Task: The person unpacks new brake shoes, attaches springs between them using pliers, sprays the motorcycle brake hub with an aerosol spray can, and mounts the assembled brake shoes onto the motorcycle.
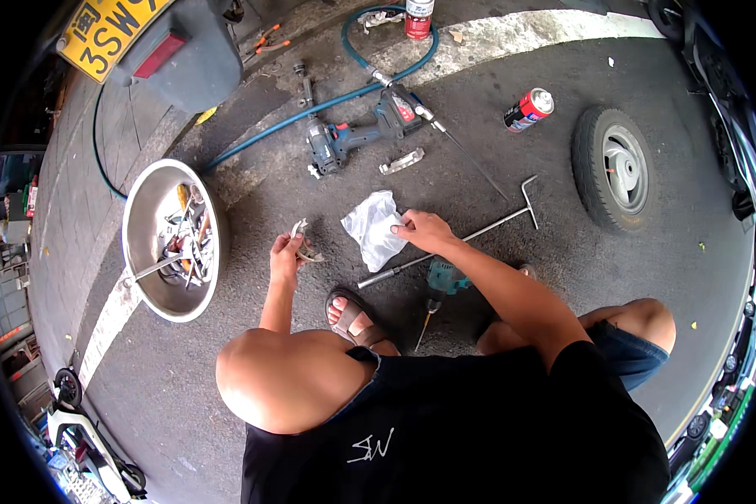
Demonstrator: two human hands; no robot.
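Right of the metal bowl (149, 231), I see the left grip (286, 252) holding a curved metal piece (310, 255); then the plastic bag (371, 228) lies on the ground (311, 202), its right edge pinched by the nearer right grip (424, 230).

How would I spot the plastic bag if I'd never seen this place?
Start at the big steel basin of tools on the left, then go right, past the person's left hand. The plastic bag is at the fingertips of the right hand. Unlike the long, rigid T-handled wrench nearby, it is whitish, crumpled and filmy.
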